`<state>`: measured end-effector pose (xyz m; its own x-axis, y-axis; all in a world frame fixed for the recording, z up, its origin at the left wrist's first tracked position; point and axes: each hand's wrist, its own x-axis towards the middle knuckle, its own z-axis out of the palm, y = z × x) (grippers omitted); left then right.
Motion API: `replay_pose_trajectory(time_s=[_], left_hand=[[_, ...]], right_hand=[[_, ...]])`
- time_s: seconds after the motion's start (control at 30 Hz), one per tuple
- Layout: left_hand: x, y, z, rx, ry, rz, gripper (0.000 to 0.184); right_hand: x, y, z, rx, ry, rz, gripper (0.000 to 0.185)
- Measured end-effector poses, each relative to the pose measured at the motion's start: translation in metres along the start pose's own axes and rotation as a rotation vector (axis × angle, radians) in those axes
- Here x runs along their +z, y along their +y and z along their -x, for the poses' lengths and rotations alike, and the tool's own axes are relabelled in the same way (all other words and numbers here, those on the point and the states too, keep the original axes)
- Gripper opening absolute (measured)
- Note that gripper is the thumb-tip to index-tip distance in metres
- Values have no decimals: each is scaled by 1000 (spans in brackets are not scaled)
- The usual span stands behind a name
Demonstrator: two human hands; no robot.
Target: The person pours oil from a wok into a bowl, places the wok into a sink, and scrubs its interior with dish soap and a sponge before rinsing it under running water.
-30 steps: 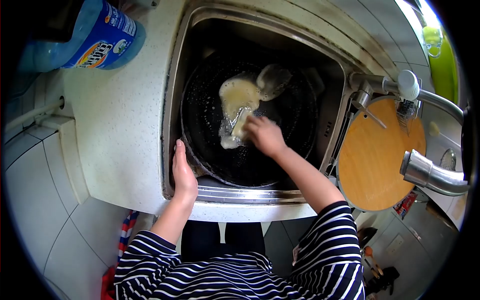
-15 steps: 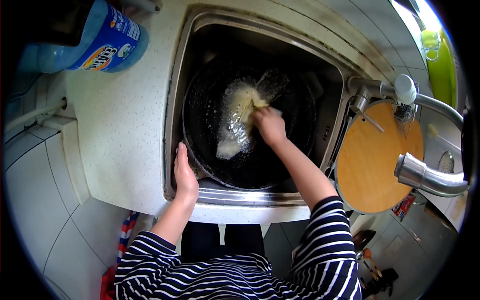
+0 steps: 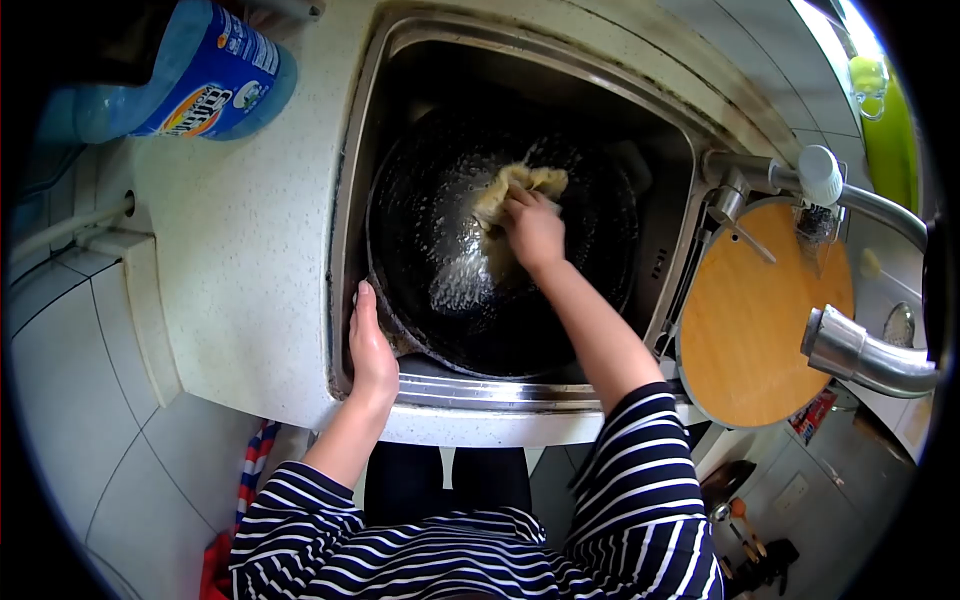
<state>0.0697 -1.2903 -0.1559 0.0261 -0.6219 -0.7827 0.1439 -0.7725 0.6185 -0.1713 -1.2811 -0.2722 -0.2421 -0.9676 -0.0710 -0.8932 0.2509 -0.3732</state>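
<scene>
A large black pan (image 3: 580, 300) lies in the metal sink (image 3: 520, 392), with water and suds pooled in its middle. My right hand (image 3: 535, 235) is closed on a wet, yellowish cloth (image 3: 500, 192) and presses it against the pan's inner bottom. At the sink's near left corner, my left hand (image 3: 372, 350) is closed at the pan's short handle (image 3: 405, 344), holding the pan's side. The palm hides some of those fingers.
A round wooden cutting board (image 3: 760, 320) stands right of the sink, below the faucet (image 3: 735, 195). A metal spout (image 3: 860, 350) juts in at the right. On the left counter (image 3: 240, 260) is a large blue-labelled bottle (image 3: 230, 80).
My right hand has shifted slightly up with the cloth, which now bunches at the upper middle of the pan. My left hand stays at the handle.
</scene>
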Motion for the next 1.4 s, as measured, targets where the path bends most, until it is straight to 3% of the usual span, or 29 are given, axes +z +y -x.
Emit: replay_pose_trajectory(time_s=[0.13, 0.23, 0.27, 0.37, 0.43, 0.47, 0.53, 0.63, 0.67, 0.73, 0.87, 1.0, 1.07, 1.13, 1.17, 1.27, 1.4], left_hand=[[-3, -1, 0, -25, -1, 12, 69], [-4, -4, -3, -12, -22, 42, 69], [-4, -4, -2, -10, -20, 40, 71], [-2, -3, -3, -10, -6, 31, 72], [-3, -1, -2, -43, 14, 20, 67], [-5, -3, -2, -36, -3, 25, 67], [-8, -8, -6, -17, -41, 41, 67], [-10, -10, -9, -17, -37, 55, 67], [-9, -10, -8, -17, -36, 55, 67], [-9, -9, -8, -16, -37, 53, 67], [-5, -3, -3, -7, -16, 28, 70], [-3, -3, -2, -25, -16, 36, 68], [-5, -5, -4, -19, -38, 59, 68], [-8, -6, -6, -23, -58, 57, 69], [-8, -6, -6, -24, -69, 55, 69], [-3, -1, -1, -24, -24, 24, 70], [-5, -6, -4, -8, -42, 50, 70]], right_hand=[[9, -47, 31, -72, -160, -155, 12], [-15, -26, 51, -157, -307, -250, 15], [-16, -8, 46, -153, -350, -149, 18], [-2, 19, 17, -14, -111, -34, 16], [2, -9, 3, 42, 12, -65, 16], [-2, -30, 5, 83, -76, -125, 19], [9, -52, 20, -65, -75, -212, 20], [-9, -48, 43, -103, -319, -326, 20], [-7, -34, 42, -148, -236, -233, 15], [-4, -6, 24, -26, -176, -26, 14], [20, -16, -4, 144, 68, -82, 14], [13, -56, 23, -9, -180, -241, 13], [6, -37, 22, -32, -203, -296, 12], [9, -22, 0, 161, -180, -115, 14], [12, -12, -9, 170, -58, -121, 14], [25, -24, -9, 214, 37, -105, 15], [21, -52, 15, 70, -156, -282, 17]])
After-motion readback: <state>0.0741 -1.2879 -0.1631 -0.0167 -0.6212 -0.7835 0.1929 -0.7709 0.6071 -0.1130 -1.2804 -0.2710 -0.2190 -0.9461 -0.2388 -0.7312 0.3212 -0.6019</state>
